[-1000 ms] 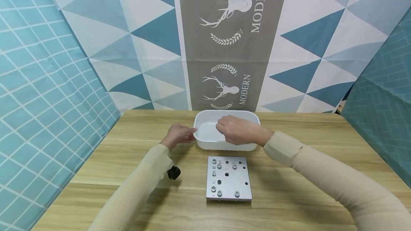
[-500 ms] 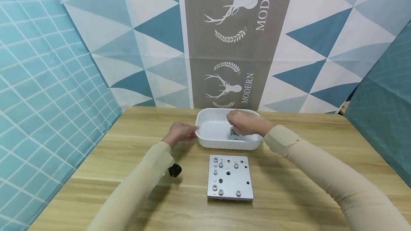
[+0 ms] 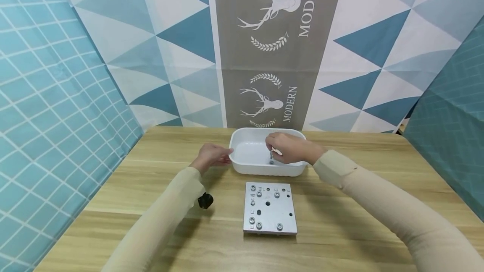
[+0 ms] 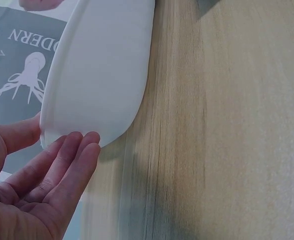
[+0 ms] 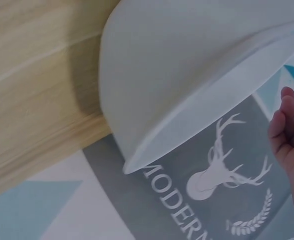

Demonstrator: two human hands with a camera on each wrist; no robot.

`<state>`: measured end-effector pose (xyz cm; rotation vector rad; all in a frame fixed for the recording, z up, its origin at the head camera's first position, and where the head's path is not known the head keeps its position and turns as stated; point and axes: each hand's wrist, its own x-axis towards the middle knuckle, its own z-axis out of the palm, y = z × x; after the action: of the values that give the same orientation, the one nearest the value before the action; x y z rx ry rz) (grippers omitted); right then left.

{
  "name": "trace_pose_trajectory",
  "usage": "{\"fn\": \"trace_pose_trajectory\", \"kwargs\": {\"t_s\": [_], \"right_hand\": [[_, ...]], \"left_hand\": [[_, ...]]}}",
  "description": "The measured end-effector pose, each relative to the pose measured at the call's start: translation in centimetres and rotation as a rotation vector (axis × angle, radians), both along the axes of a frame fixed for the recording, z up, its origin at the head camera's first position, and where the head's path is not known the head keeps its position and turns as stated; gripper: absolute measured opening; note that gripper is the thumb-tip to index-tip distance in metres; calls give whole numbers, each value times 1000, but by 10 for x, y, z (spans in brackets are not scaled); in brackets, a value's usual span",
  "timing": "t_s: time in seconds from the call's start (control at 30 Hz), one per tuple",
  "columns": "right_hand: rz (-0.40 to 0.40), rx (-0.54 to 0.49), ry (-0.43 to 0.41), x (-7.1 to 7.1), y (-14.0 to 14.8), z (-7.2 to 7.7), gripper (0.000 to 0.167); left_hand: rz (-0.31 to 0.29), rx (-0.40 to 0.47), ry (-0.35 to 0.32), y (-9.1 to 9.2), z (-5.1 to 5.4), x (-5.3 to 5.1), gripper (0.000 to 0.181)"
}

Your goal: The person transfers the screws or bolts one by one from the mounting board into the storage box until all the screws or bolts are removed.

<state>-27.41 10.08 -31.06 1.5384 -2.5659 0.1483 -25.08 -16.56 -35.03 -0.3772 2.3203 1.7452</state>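
A white plastic tub [image 3: 242,170] stands at the back of the table. My left hand [image 3: 213,156] pinches its left end, thumb at the rim and fingers against the outer wall, as the left wrist view also shows [image 4: 42,185]. Over the right part of the tub, my right hand [image 3: 289,147] reaches down with curled fingers. A small silvery metal part [image 3: 271,155], too small to identify surely, shows at its fingertips. In the right wrist view, the right hand [image 5: 291,130] is at the edge and its fingertips' hold is hidden.
In front of the tub lies a silver metal plate [image 3: 274,215] with holes and several socket-head screws. A black object [image 3: 205,200] sits by the left sleeve. Patterned cloth hangs behind the wooden table [image 3: 340,238] and at both sides.
My right hand has shifted slightly right and lower within the tub, and a small metal part now shows at its fingertips. The left hand keeps its hold on the tub.
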Motion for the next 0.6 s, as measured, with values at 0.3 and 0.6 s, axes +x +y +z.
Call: {"fn": "trace_pose_trajectory", "kwargs": {"t_s": [0.3,0.6], "right_hand": [[45,-1,-66,24,-10,2,11],[158,7,-112,41,-23,-1,16]], "left_hand": [[-4,10,12,-1,0,0,36],[-2,12,16,-1,-1,-1,35]]}}
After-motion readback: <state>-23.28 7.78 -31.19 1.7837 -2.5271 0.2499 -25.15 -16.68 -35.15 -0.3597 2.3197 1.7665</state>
